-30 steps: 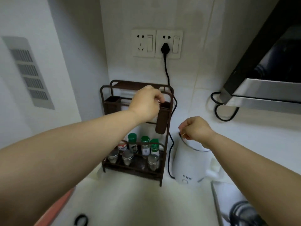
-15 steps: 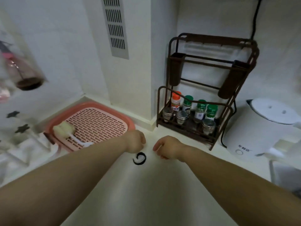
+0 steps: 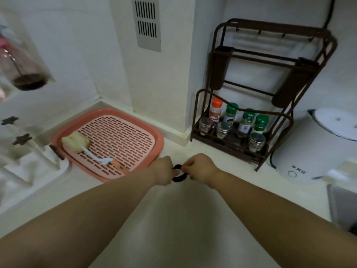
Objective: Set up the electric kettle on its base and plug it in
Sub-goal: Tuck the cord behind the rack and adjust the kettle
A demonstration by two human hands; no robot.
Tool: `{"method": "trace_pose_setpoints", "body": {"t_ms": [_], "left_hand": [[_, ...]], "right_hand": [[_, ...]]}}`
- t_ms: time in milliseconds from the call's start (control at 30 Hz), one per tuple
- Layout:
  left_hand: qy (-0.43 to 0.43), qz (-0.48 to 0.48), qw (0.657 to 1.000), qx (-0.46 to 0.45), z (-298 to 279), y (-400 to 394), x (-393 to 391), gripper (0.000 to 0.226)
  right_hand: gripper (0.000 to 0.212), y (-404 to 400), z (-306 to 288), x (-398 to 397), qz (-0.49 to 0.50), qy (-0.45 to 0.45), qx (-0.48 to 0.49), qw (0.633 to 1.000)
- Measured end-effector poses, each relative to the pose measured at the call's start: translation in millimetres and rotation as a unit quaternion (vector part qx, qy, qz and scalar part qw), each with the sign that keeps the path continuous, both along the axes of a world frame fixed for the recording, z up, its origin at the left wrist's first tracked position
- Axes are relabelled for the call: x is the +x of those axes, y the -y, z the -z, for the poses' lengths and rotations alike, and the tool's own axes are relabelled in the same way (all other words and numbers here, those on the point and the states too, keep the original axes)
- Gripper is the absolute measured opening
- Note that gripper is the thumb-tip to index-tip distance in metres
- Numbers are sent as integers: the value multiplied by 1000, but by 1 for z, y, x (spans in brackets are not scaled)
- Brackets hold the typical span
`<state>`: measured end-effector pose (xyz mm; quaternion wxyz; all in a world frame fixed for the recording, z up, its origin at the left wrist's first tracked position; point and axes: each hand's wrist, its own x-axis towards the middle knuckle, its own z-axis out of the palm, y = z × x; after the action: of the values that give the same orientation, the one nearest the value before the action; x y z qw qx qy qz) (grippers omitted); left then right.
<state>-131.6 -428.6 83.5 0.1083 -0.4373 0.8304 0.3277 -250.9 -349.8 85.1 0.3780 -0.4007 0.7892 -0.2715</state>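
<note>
A white electric kettle [image 3: 313,151] stands on the counter at the right, lid closed, its base hidden under it. A black cord [image 3: 271,160] curls down beside it, and more of the cord [image 3: 331,10] runs up the wall out of view; the socket is out of frame. In the middle of the counter lies a small black loop-shaped tie [image 3: 178,177]. My left hand [image 3: 164,170] and my right hand [image 3: 201,170] pinch this tie from either side, fingers curled on it.
A brown wire spice rack [image 3: 251,105] with several jars stands against the wall left of the kettle. A pink slotted drain tray [image 3: 108,142] with a sponge brush sits at the left. A sink edge [image 3: 336,206] shows at the lower right.
My head turned from the wall socket and kettle down and left to the counter. Both hands dropped from the rack and kettle, closed in on the black tie, and now pinch it.
</note>
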Motion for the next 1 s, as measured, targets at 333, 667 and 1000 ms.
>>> {"method": "trace_pose_setpoints", "body": {"t_ms": [333, 667, 1000], "left_hand": [[-264, 67, 960, -66, -126, -41, -86, 16], [-375, 109, 899, -197, -235, -93, -183, 13], [-388, 110, 893, -199, -258, -72, -262, 20]], "right_hand": [[22, -65, -127, -60, 138, -36, -162, 976], [16, -124, -232, -150, 301, -23, -306, 903], [17, -105, -251, -252, 421, -197, -280, 840]]}}
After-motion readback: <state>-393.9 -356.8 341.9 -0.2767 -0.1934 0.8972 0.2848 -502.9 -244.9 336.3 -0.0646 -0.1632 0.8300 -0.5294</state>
